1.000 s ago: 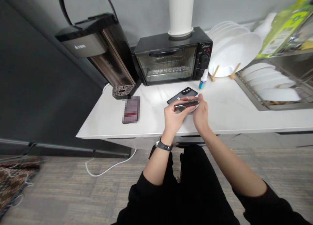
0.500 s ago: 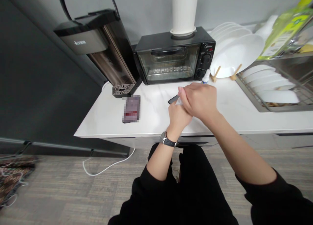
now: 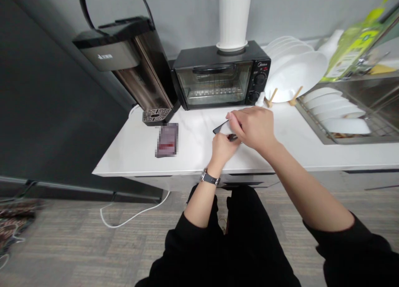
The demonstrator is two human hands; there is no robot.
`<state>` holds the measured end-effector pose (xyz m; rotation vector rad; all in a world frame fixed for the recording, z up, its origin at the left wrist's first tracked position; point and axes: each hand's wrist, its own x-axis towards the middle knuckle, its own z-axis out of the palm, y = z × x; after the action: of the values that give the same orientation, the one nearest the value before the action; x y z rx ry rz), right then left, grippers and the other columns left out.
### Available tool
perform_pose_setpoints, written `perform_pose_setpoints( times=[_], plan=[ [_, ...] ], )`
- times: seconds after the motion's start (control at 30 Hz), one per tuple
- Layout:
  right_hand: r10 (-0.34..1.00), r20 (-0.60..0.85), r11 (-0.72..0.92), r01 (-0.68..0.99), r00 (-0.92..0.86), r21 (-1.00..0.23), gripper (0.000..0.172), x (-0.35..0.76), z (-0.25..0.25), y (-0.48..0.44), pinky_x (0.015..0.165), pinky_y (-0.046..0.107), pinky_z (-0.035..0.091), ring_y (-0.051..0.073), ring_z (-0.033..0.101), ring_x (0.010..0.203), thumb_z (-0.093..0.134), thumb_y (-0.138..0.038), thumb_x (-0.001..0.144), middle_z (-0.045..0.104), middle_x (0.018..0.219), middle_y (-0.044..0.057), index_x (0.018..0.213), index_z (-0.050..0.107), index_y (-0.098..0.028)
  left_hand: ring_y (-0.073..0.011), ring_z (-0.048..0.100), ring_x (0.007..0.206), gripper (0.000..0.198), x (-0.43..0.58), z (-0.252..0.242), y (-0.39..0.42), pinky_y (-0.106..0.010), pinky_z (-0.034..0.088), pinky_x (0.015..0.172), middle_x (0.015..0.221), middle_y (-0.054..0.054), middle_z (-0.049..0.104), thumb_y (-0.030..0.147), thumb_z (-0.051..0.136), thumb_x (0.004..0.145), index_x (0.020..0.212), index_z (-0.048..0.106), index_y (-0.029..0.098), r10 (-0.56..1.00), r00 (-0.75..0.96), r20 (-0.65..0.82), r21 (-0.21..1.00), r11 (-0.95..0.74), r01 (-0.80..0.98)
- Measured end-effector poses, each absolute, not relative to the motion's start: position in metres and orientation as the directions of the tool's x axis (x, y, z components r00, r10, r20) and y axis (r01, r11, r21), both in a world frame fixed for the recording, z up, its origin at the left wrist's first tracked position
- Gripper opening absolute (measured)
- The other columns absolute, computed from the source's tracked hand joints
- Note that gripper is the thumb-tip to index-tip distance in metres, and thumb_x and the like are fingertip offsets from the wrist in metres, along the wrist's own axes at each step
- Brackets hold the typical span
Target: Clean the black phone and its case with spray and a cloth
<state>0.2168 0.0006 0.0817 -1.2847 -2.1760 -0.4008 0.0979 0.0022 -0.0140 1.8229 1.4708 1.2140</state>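
My left hand, with a watch on its wrist, is closed around a small dark object whose kind I cannot make out. Just above and to the right, my right hand is closed, its thumb side towards the left hand; what it holds is hidden by the fingers. A thin dark-edged flat piece and something whitish show between the hands, at their upper left. Behind the right hand a small bottle with a white top stands on the white counter, partly covered.
A black toaster oven carries a white ribbed pot. To its left stands a tall drink dispenser, with a blurred-out dark packet-like item before it. White plates, a green soap bottle and a sink are at right.
My hands have parted slightly, baring the dark object between them. The left hand has shifted a little left. The whole view has moved a little.
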Motion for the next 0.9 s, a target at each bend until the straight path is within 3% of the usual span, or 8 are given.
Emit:
perform_pose_setpoints(
  times=[0.2, 0.3, 0.4, 0.53, 0.57, 0.67, 0.73, 0.9],
  plan=[
    [0.717, 0.694, 0.291, 0.933, -0.067, -0.212, 0.053, 0.213, 0.078, 0.002, 0.070, 0.038, 0.039, 0.023, 0.062, 0.071, 0.034, -0.038, 0.109, 0.072, 0.076, 0.012, 0.077, 0.072, -0.018, -0.0229, 0.071, 0.072, 0.016, 0.095, -0.027, -0.008, -0.030, 0.046, 0.064, 0.078, -0.005, 0.077, 0.028, 0.070, 0.095, 0.081, 0.069, 0.021, 0.941, 0.029, 0.337, 0.799, -0.302, 0.520],
    [0.684, 0.675, 0.459, 0.882, -0.275, -0.106, 0.050, 0.209, 0.079, 0.000, 0.088, 0.042, 0.045, 0.025, 0.067, 0.085, 0.032, -0.032, 0.109, 0.076, 0.089, 0.011, 0.087, 0.075, -0.018, -0.0233, 0.069, 0.066, 0.018, 0.095, -0.029, -0.009, -0.031, 0.045, 0.061, 0.072, -0.007, 0.075, 0.024, 0.070, 0.093, 0.076, 0.067, 0.021, 0.940, 0.034, 0.338, 0.764, -0.296, 0.573],
    [0.676, 0.592, 0.574, 0.817, -0.438, -0.051, 0.050, 0.211, 0.081, 0.005, 0.085, 0.042, 0.045, 0.026, 0.067, 0.084, 0.035, -0.037, 0.109, 0.074, 0.083, 0.010, 0.086, 0.075, -0.019, -0.0240, 0.070, 0.066, 0.018, 0.094, -0.029, -0.009, -0.032, 0.047, 0.062, 0.071, -0.007, 0.075, 0.024, 0.072, 0.093, 0.076, 0.068, 0.020, 0.940, 0.032, 0.338, 0.752, -0.291, 0.591],
    [0.789, 0.613, 0.241, 0.933, -0.028, -0.268, 0.060, 0.213, 0.082, 0.013, 0.072, 0.042, 0.042, 0.028, 0.064, 0.071, 0.033, -0.039, 0.109, 0.067, 0.067, 0.014, 0.073, 0.074, -0.015, -0.0269, 0.077, 0.080, 0.013, 0.093, -0.029, -0.008, -0.033, 0.054, 0.070, 0.087, -0.008, 0.082, 0.032, 0.071, 0.097, 0.090, 0.074, 0.022, 0.933, 0.048, 0.358, 0.769, -0.323, 0.552],
    [0.786, 0.617, 0.257, 0.932, -0.046, -0.257, 0.057, 0.211, 0.083, 0.012, 0.073, 0.042, 0.042, 0.028, 0.064, 0.073, 0.035, -0.037, 0.109, 0.067, 0.067, 0.014, 0.072, 0.074, -0.015, -0.0279, 0.077, 0.083, 0.013, 0.093, -0.029, -0.007, -0.034, 0.055, 0.072, 0.089, -0.008, 0.082, 0.031, 0.070, 0.097, 0.091, 0.074, 0.021, 0.935, 0.052, 0.352, 0.765, -0.319, 0.560],
    [0.689, 0.553, 0.589, 0.806, -0.469, -0.051, 0.046, 0.204, 0.087, 0.005, 0.081, 0.041, 0.043, 0.027, 0.065, 0.084, 0.043, -0.034, 0.105, 0.074, 0.078, 0.012, 0.077, 0.076, -0.016, -0.0305, 0.078, 0.092, 0.007, 0.094, -0.032, -0.005, -0.035, 0.057, 0.079, 0.091, -0.012, 0.082, 0.022, 0.070, 0.095, 0.091, 0.074, 0.018, 0.943, 0.053, 0.329, 0.734, -0.290, 0.614],
    [0.647, 0.488, 0.673, 0.740, -0.585, -0.004, 0.045, 0.200, 0.091, 0.001, 0.082, 0.040, 0.042, 0.025, 0.065, 0.085, 0.043, -0.035, 0.105, 0.075, 0.082, 0.011, 0.081, 0.077, -0.016, -0.0301, 0.077, 0.095, 0.006, 0.094, -0.033, -0.004, -0.035, 0.057, 0.082, 0.092, -0.013, 0.082, 0.018, 0.069, 0.093, 0.091, 0.075, 0.017, 0.942, 0.059, 0.330, 0.721, -0.292, 0.629],
    [0.857, 0.510, 0.222, 0.945, -0.070, -0.242, 0.061, 0.207, 0.096, 0.005, 0.068, 0.037, 0.032, 0.025, 0.064, 0.073, 0.028, -0.038, 0.110, 0.072, 0.075, 0.012, 0.083, 0.078, -0.016, -0.0268, 0.078, 0.085, 0.024, 0.094, -0.033, -0.007, -0.032, 0.056, 0.076, 0.087, -0.009, 0.081, 0.041, 0.067, 0.101, 0.094, 0.076, 0.020, 0.948, 0.065, 0.312, 0.705, -0.277, 0.653]
  ],
)
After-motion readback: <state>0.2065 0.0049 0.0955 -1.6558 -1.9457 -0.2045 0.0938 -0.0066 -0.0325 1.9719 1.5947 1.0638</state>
